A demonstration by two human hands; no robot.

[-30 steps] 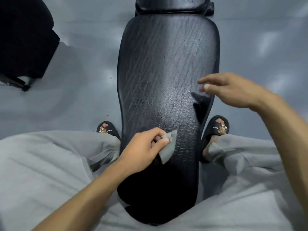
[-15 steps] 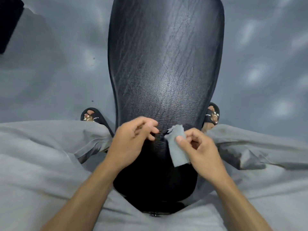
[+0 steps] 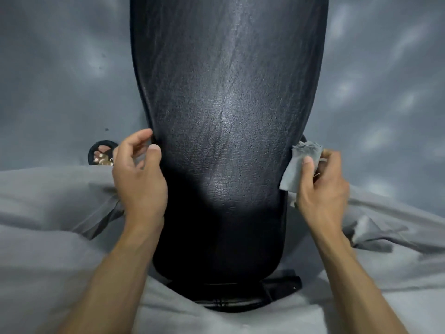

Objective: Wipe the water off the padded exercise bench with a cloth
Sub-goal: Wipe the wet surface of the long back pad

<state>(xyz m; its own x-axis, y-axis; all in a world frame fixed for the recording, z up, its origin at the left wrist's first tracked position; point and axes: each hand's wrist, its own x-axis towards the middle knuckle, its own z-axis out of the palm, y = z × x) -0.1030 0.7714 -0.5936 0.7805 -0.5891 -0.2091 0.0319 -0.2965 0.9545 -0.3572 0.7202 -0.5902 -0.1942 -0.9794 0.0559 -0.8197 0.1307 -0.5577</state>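
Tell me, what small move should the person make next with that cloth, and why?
Probably bring the right hand inward and lay the grey cloth flat on the bench pad. The cloth is pinched at the pad's right edge, off the top surface, and the left hand rests at the left edge holding nothing. The sheen on the pad may be water, though I cannot be sure.

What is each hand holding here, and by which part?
The right hand pinches the small crumpled grey cloth near its upper end, thumb on top, beside the black padded bench. The left hand holds nothing.
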